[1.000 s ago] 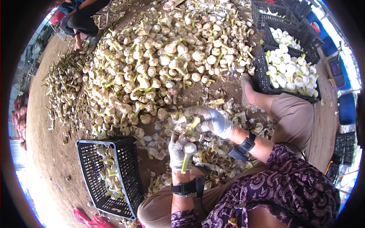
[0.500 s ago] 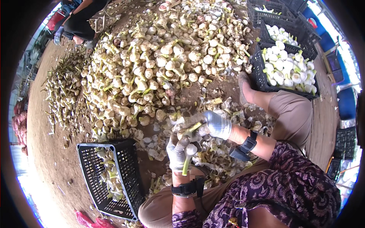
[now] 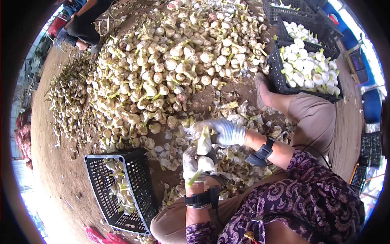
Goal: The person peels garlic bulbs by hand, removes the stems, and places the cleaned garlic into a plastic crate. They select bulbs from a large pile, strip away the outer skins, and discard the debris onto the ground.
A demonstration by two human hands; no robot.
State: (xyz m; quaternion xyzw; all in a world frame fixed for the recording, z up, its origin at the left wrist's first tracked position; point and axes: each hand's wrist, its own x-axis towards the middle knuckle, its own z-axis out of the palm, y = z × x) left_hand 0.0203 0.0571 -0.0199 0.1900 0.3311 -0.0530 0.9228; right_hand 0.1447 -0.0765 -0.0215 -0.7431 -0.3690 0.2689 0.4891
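- Clearly, the gloved left hand (image 3: 189, 163) is closed around a white lower bulb (image 3: 206, 163) of garlic, its green stem pointing down toward the wrist.
- The gloved right hand (image 3: 227, 132) reaches in from the right, fingers bent about the stem of an upper bulb (image 3: 204, 146); how firmly it grips cannot be told (some fingertips are hidden).
- That upper bulb stands between the two hands, stem up, just above the lower one.
- Beneath and around them, loose peelings (image 3: 239, 163) cover the floor (image 3: 50, 140).
- On the near left, a tilted black crate (image 3: 139, 175) has stemmed garlic inside, with a pink bag (image 3: 106, 238) near it.
- Beyond the hands spreads a broad garlic pile (image 3: 162, 67), brownish and unpeeled.
- On the far right, a black basket (image 3: 278, 77) is heaped with clean white garlic.
- On the far left, another person (image 3: 84, 29) sits beside the pile.
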